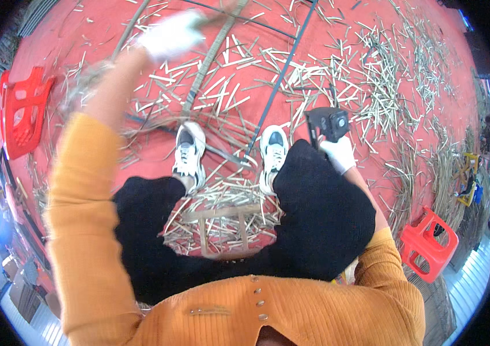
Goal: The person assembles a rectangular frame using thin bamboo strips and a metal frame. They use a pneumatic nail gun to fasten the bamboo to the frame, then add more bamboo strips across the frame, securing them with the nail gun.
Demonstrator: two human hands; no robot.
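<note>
My left hand (173,37), in a white glove, is stretched out far ahead on the left. Motion smears its fingers, so I cannot tell whether it holds anything. Close by it runs a pole (203,72) wrapped in pale strip, part of a frame with thin dark metal bars (284,72) that reaches toward my feet. Beside my right knee, my right hand (340,153), also gloved in white, is closed round a black power tool (326,122) shaped like a nail gun. Loose brown strips (158,124) lie across the frame near my left shoe.
Short cut pale strips (222,95) litter the red floor (291,23). Longer strips (426,179) are heaped at the right. Red plastic stools stand at the left (25,112) and right (429,245). Between my legs is a wooden seat frame (222,214).
</note>
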